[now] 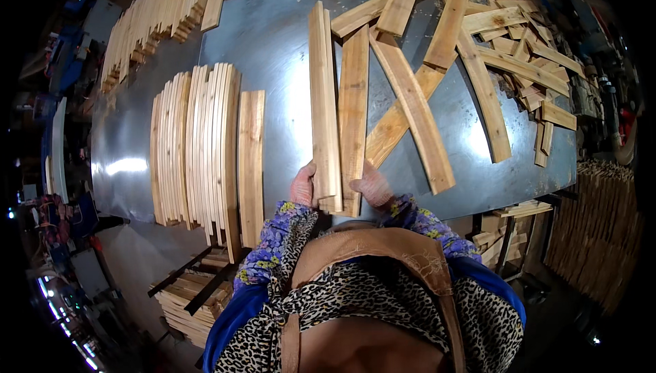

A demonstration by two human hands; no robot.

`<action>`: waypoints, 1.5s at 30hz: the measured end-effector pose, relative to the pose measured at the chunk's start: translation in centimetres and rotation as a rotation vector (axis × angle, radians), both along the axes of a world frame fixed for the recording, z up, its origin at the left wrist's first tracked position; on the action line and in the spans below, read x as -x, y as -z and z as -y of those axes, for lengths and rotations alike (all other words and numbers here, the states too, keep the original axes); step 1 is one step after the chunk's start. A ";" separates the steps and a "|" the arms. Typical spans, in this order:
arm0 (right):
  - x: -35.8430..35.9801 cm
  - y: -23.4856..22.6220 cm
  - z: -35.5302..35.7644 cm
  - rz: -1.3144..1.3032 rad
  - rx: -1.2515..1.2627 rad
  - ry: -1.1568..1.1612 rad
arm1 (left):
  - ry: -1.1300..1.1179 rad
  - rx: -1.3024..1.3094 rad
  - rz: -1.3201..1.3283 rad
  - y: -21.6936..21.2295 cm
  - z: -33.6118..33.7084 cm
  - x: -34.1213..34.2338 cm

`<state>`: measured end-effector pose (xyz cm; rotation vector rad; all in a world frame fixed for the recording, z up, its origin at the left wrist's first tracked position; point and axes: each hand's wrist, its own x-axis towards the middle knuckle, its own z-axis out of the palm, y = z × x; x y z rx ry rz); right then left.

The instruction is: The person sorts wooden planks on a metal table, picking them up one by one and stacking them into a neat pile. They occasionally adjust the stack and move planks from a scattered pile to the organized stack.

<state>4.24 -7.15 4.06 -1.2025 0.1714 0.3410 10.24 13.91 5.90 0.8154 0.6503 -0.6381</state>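
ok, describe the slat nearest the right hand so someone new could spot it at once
Start at the grey metal table, near edge, where both hands meet. Two long wooden slats stand side by side there; the left hand grips the left slat, and the right hand rests at the right slat. That right slat lies flatter and darker than its partner and, unlike the crossed heap of slats beyond, points straight away.

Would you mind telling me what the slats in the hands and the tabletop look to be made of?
The slats look like bare, unfinished wood: pale tan with visible grain. The tabletop looks like sheet metal: grey, smooth, with bright glare, scuffed in places.
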 end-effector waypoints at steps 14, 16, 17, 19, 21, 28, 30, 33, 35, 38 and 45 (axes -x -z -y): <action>-3.3 -4.7 -14.5 -0.102 0.769 -0.121 | 1.867 -1.461 1.253 -7.6 -16.2 1.3; -2.3 -3.8 -16.2 -0.048 0.796 -0.119 | 2.022 -1.512 1.429 -8.7 -21.5 0.1; -2.1 -6.1 -17.2 -0.107 0.808 -0.164 | 2.100 -1.536 1.511 -9.2 -23.0 -0.2; -1.4 -4.3 -18.3 -0.114 0.872 -0.182 | 2.263 -1.591 1.424 -12.7 -20.6 -1.5; -1.3 -5.3 -20.4 -0.201 0.903 -0.261 | 2.152 -1.628 1.396 -12.7 -22.1 -2.4; -2.3 -4.8 -28.3 0.187 0.910 -0.718 | 1.000 -1.503 1.557 -14.9 -21.4 -7.5; -5.8 -8.3 -24.4 0.194 0.797 -0.998 | 0.838 -1.550 1.556 -13.4 -18.1 -10.0; -9.9 -0.9 -16.7 0.280 0.748 -0.418 | 0.765 -1.495 1.493 -11.4 -10.7 -15.6; -16.7 2.4 -9.2 0.152 0.898 0.082 | 0.807 -1.419 1.457 -10.2 -5.1 -20.3; -29.1 0.5 0.3 -0.199 0.687 0.465 | 0.836 -1.519 1.469 -3.7 1.3 -29.5; -42.6 2.4 6.4 -0.276 0.203 0.809 | 1.119 -1.725 1.257 1.0 12.5 -44.7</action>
